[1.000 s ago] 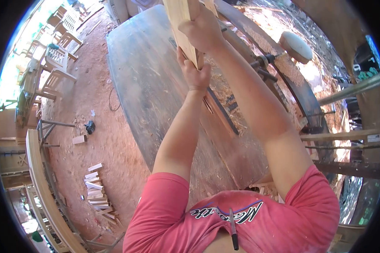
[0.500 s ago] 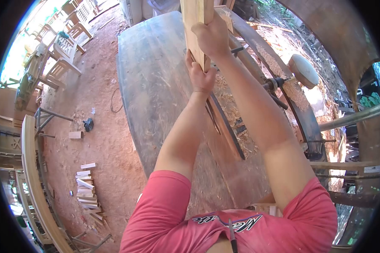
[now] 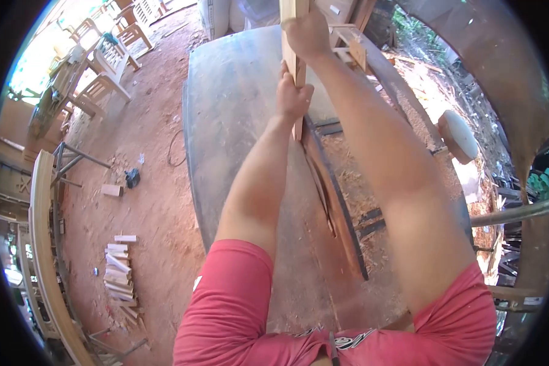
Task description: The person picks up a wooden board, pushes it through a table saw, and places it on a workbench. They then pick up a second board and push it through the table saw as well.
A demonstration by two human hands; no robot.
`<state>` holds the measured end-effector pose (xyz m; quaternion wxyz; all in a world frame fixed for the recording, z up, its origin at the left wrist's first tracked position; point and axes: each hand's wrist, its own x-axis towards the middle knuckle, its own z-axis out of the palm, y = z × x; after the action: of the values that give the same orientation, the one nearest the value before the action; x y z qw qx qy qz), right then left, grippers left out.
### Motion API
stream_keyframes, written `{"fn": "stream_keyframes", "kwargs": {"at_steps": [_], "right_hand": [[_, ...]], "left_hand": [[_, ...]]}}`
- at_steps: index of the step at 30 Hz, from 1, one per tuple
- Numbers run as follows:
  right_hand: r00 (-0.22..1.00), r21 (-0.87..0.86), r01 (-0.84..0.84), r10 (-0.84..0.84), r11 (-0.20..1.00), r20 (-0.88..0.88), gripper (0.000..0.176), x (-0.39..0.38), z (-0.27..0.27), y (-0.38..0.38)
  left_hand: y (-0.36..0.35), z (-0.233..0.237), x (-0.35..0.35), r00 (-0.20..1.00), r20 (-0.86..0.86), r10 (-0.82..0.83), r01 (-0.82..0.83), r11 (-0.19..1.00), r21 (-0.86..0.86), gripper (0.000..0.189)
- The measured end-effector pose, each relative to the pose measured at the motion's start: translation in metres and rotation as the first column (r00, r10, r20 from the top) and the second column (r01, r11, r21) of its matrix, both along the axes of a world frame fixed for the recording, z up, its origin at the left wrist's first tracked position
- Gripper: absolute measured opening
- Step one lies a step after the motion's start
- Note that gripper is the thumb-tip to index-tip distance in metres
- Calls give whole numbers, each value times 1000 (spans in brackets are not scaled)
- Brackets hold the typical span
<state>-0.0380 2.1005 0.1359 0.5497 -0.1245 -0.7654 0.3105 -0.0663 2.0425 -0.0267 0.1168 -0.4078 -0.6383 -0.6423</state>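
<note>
A long pale wooden board (image 3: 291, 55) stretches away from me over the worktable (image 3: 238, 110), along the dark metal strip (image 3: 338, 207). My right hand (image 3: 308, 38) is wrapped round the board near the top of the view. Closer to me, my left hand (image 3: 294, 99) grips the board's near part, with fingers along its left side. The near end of the board shows just below the left hand, beside a long gap in the tabletop. The board's far end is cut off by the view.
Wood shavings (image 3: 354, 177) cover the recess right of the strip. A rounded pale block (image 3: 457, 137) sits at the right. Offcuts (image 3: 119, 274) lie on the earth floor at left, near a long timber (image 3: 46, 244). Wooden chairs (image 3: 104, 73) stand beyond.
Both hands and the board look smaller and farther from me, and the board has come down toward the tabletop. The whole view has shifted slightly, showing more of the strip.
</note>
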Motion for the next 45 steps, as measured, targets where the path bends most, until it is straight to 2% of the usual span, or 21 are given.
{"fn": "stream_keyframes", "kwargs": {"at_steps": [2,3,8,14,17,19,21,24,25,28,30,32,34,35,37,39,40,41,42,43,45], "right_hand": [[983,-307,-118,155,944,100,39,-8,10,-15],[995,-190,-91,95,978,10,48,-4,15,-39],[996,-178,-72,78,981,31,67,13,4,-138],[959,-280,-272,284,921,2,69,102,34,-307],[879,-296,-393,450,871,156,85,147,51,-364],[780,-314,-537,603,783,170,87,167,37,-386],[594,-527,-699,803,482,-53,83,178,33,-388],[397,-381,-892,825,243,-403,76,202,78,-394],[399,-440,-883,756,164,-519,74,211,98,-410],[801,-644,-594,435,482,-412,48,215,96,-460],[567,-541,-795,651,274,-504,41,212,17,-454],[652,-667,-697,620,263,-436,41,233,-32,-501],[679,-806,-591,532,-11,-505,56,250,-86,-530],[661,-806,-591,561,-19,-498,56,251,-95,-546],[533,-746,-621,569,-240,-626,51,261,-131,-571],[372,-693,-636,651,-341,-662,63,251,-178,-565],[200,-636,-637,703,-436,-682,61,244,-182,-569],[186,-621,-676,724,-397,-665,55,247,-176,-587],[32,-540,-584,648,-606,-761,46,260,-140,-618],[-16,-478,-504,561,-719,-828,39,260,-136,-627],[1,-438,-494,503,-751,-864,34,280,-107,-658]], "left_hand": [[-24,27,-13,931,335,-146,242,933,-266,66],[-35,21,-20,967,204,-150,200,947,-250,68],[-153,21,9,982,148,-121,155,956,-247,67],[-331,52,111,953,297,63,36,948,-317,61],[-401,63,162,924,325,204,-93,941,-325,62],[-445,53,194,928,293,229,-148,951,-273,65],[-492,61,221,938,272,213,-142,955,-261,66],[-573,54,256,924,361,124,32,917,-398,68],[-598,42,270,908,403,112,60,918,-391,70],[-667,-24,306,808,585,75,246,858,-450,72],[-718,-62,336,830,542,133,158,875,-457,71],[-776,-78,357,755,609,242,213,788,-577,71],[-838,-69,385,715,627,309,233,741,-630,69],[-869,-76,395,676,644,358,249,711,-657,67],[-914,-73,430,597,675,432,291,668,-685,64],[-954,-35,455,671,535,513,106,648,-754,65],[-973,-1,457,681,517,518,148,594,-791,64],[-991,34,460,691,502,520,193,537,-821,64],[-1017,56,467,708,537,459,189,609,-770,66],[-1041,72,467,733,551,400,171,676,-717,70],[-1102,88,461,646,585,489,149,672,-726,74]]}}
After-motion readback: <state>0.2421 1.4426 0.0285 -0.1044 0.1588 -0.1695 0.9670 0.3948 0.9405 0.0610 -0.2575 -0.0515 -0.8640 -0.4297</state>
